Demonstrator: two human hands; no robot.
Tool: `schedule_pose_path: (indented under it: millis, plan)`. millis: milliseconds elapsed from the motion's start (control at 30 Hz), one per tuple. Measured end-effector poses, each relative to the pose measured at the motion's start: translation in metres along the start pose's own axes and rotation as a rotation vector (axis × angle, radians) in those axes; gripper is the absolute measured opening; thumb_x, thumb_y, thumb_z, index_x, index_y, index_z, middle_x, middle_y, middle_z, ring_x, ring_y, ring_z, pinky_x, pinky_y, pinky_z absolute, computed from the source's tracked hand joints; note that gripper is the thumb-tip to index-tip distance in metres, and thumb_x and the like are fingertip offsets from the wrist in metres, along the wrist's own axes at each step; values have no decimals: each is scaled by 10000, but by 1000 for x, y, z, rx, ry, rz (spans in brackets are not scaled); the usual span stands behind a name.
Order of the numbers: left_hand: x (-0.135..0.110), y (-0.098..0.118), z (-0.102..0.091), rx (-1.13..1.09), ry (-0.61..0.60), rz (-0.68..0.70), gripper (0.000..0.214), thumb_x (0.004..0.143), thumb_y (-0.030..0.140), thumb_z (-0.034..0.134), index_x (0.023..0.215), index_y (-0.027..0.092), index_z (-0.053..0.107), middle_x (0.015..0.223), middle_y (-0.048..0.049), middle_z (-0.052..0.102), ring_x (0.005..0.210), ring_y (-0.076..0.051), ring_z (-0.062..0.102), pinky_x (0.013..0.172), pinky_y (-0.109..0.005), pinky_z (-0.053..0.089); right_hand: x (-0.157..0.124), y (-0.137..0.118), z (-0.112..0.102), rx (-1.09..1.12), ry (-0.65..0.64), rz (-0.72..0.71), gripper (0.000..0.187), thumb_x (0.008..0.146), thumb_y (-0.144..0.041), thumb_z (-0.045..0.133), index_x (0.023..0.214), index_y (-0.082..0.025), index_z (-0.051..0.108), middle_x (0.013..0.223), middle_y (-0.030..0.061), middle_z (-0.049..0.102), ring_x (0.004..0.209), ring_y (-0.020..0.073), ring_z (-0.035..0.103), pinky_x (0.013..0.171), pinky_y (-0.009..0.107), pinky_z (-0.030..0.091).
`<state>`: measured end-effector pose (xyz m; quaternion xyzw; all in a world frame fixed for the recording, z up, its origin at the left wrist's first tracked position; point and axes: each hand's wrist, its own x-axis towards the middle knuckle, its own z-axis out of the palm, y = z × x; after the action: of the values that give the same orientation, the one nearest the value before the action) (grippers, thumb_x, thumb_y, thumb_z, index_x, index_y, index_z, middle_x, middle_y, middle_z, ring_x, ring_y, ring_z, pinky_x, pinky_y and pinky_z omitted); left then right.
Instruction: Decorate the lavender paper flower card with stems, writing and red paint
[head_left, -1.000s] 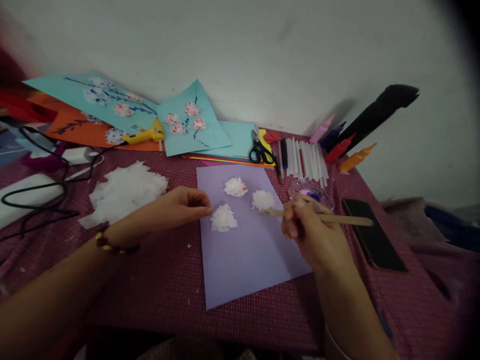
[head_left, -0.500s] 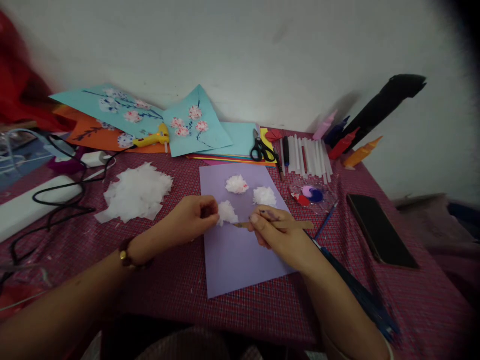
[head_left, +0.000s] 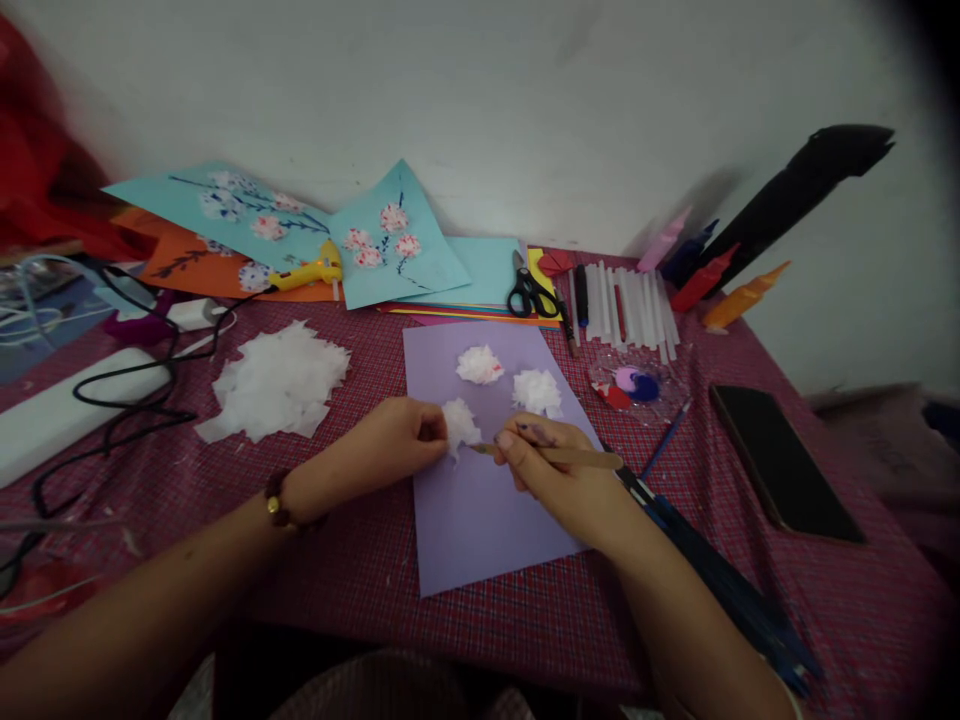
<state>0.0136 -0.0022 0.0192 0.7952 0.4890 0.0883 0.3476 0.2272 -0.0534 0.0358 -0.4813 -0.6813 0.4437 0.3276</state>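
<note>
L hand (head_left: 397,440) pinching fluffy white tissue-paper flower (head_left: 459,422), nr left edge of lilac paper sheet (head_left: 480,530) | R hand (head_left: 559,480) gripping thin wooden brush (head_left: 592,458) | flower likely light, crushable: hold at rim

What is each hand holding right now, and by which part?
Left hand pinches the nearest white tissue flower at its left edge; right hand grips a wooden stick near its flower-side end.

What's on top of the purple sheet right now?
Three white puffs. The left hand pinches the near puff; the right hand holds a stick beside it. Sheet under the hands is hidden.
</note>
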Motion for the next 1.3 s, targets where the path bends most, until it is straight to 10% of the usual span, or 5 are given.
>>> schedule_pose_path:
  millis: [1067, 1300]
  plan:
    - [-6, -4, 8, 200, 13, 100, 139, 735, 262, 559, 672, 202, 451, 635, 28, 494, 560, -119, 379, 523, -279, 200, -5, 11, 33, -611, -1, -281, 255, 979, -267, 369, 775, -198, 505, 683, 23, 573, 587, 143, 528, 556, 270, 360]
    - [-6, -8, 10, 184, 50, 117, 153, 748, 284, 574, 683, 204, 460, 635, 25, 522, 558, -121, 390, 522, -280, 198, -4, 11, 15, -251, 51, -34, 313, 978, -348, 409, 714, -208, 500, 565, -44, 469, 506, 99, 446, 506, 221, 338]
